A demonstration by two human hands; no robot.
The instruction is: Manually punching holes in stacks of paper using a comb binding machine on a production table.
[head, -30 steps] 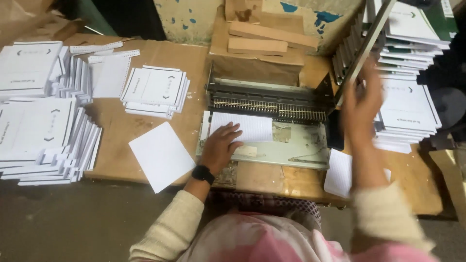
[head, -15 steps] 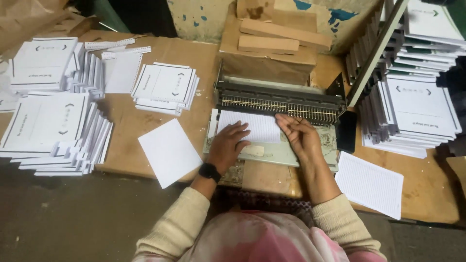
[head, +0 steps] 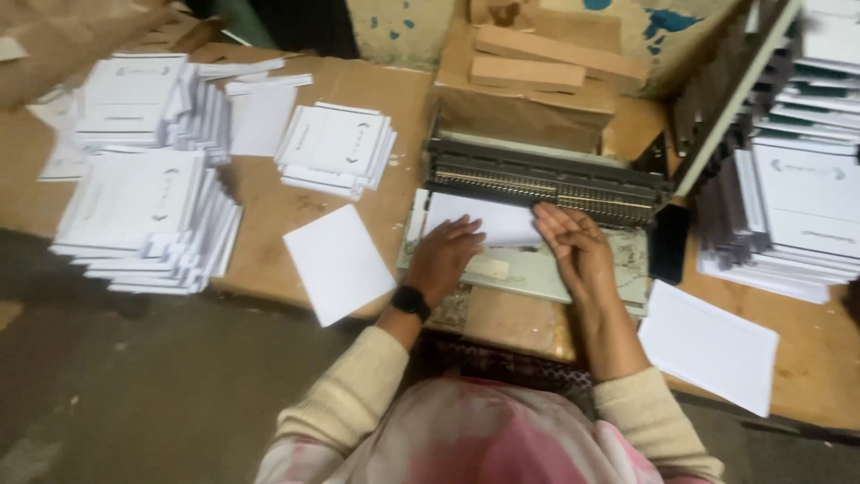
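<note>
Wooden worktable (head: pixel 358 193), seen from my head. The punching-and-binding machine (head: pixel 546 184) sits at centre, its comb row facing me. A white sheet stack (head: pixel 484 220) lies on the machine's bed, far edge at the comb. My left hand (head: pixel 445 255) and right hand (head: pixel 573 246) rest flat and open on it, gripping nothing. Likely faults: uneven pressure could skew the sheets at the comb; fingertips close to the teeth risk pinching.

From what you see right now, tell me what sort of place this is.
Probably a small binding or print-finishing workshop. Both hands, left hand and right hand, press a white sheet into a comb punching machine on a worn wooden table, among stacks of white booklets.
</note>
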